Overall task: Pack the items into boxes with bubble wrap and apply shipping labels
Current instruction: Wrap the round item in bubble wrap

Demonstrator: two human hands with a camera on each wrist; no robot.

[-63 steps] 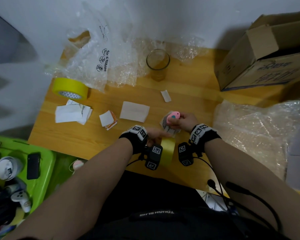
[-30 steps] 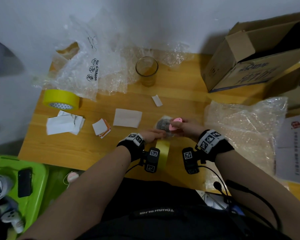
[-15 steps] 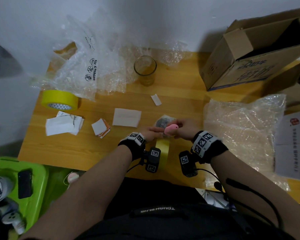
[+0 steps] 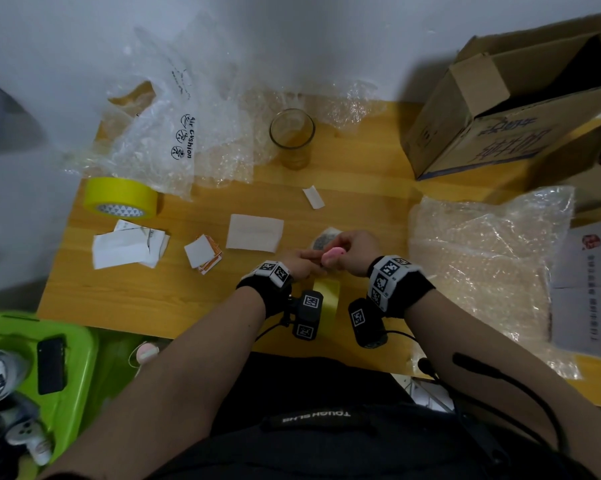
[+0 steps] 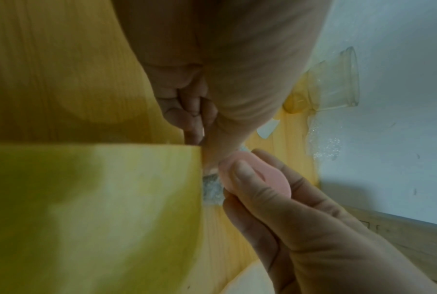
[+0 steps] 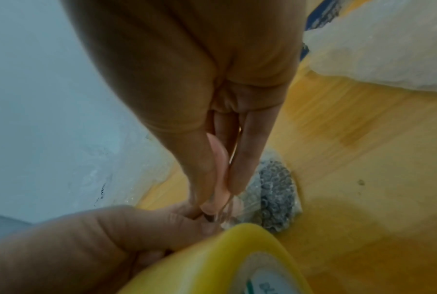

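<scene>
My left hand [image 4: 302,263] grips a yellow tape roll [image 4: 327,296] held on edge near the table's front; in the left wrist view the tape roll [image 5: 91,214] fills the lower left. My right hand [image 4: 354,249] pinches a small pink tool [image 4: 333,253] between thumb and fingers, its tip at the left fingertips above the roll. In the right wrist view the pink tool [image 6: 221,169] points down at the tape roll [image 6: 225,258]. Just behind lies a dark grey item wrapped in bubble wrap [image 6: 275,195], partly hidden by both hands in the head view.
An open cardboard box [image 4: 500,109] lies at the back right, with a bubble wrap sheet [image 4: 482,258] before it. A glass [image 4: 292,140], a bubble wrap heap [image 4: 174,126], a second yellow tape roll [image 4: 120,197] and paper labels [image 4: 254,232] lie on the wooden table [image 4: 136,299]. A green bin [image 4: 80,341] stands lower left.
My right hand has brought the pink tool down from over the wrapped item to the left fingertips by the tape roll. The left hand still holds the roll in place.
</scene>
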